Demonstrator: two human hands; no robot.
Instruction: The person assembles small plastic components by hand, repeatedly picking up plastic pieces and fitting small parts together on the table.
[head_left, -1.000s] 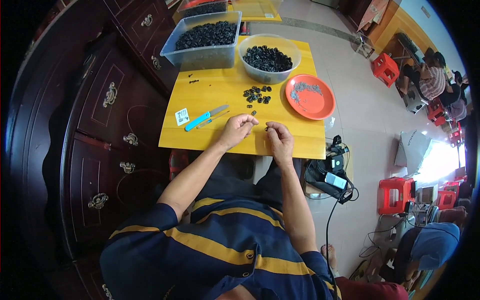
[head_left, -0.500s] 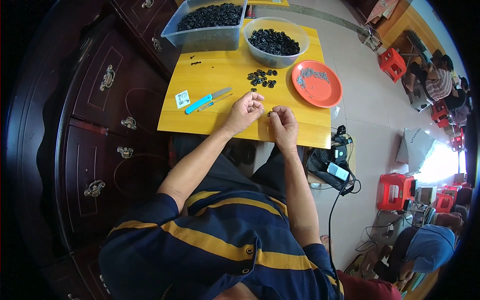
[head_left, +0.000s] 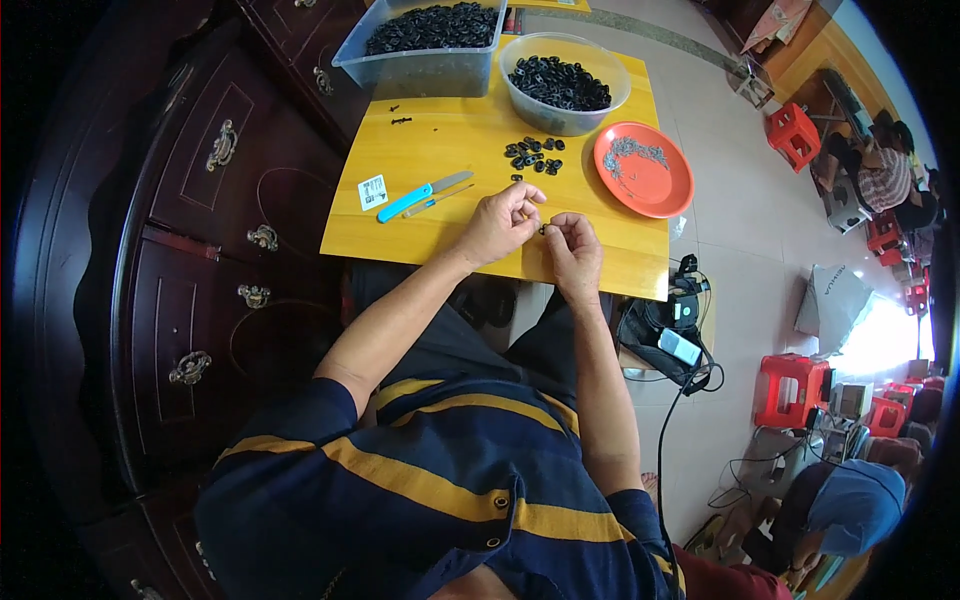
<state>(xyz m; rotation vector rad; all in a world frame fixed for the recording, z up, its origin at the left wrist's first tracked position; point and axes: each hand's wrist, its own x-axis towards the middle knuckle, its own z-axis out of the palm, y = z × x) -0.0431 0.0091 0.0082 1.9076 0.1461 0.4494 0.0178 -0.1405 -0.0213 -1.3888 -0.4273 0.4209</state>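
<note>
Over the near part of the yellow table, my right hand (head_left: 575,255) pinches a small black oval part (head_left: 543,229) between thumb and forefinger. Close beside it, my left hand (head_left: 505,222) has its fingers curled in toward that part; whatever they hold is too small to make out. Just beyond my hands lies a loose group of black oval parts (head_left: 533,155) with holes in them. At their right stands an orange-red plate (head_left: 670,203) bearing many tiny grey metal pieces (head_left: 632,152). Left of my left hand are a blue-handled knife (head_left: 405,205) and a slim pointed tool (head_left: 420,206).
At the table's far side stand a clear rectangular tub (head_left: 430,80) and a round clear bowl (head_left: 560,122), both full of black parts. A white label (head_left: 371,192) lies at left. Dark drawers (head_left: 190,300) flank the table; a black bag with cables (head_left: 650,335) sits at right.
My left hand has come slightly closer to the black part in my right hand. The whole view has shifted a little; the things on the table look unchanged.
</note>
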